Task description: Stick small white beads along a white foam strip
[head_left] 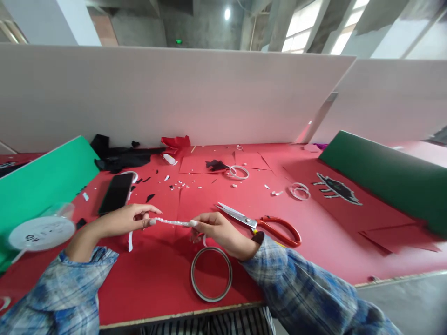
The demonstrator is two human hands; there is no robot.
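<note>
My left hand point(127, 217) and my right hand point(218, 231) hold a thin white strip point(172, 222) stretched between them just above the red table point(157, 270). Each hand pinches one end with fingers closed. A loose white tail of the strip hangs down from my left hand toward the table. A large ring of double-sided tape point(211, 273) lies flat just below my right hand. Red-handled scissors point(265, 224) rest right of my right hand, blades pointing left.
A black phone point(116, 192) lies left of the hands. A white round dish point(41, 231) sits on a green board at the far left. Small tape rings point(238, 171) point(299, 190), white scraps and black cut-outs dot the table. A dark green board point(387, 174) leans at right.
</note>
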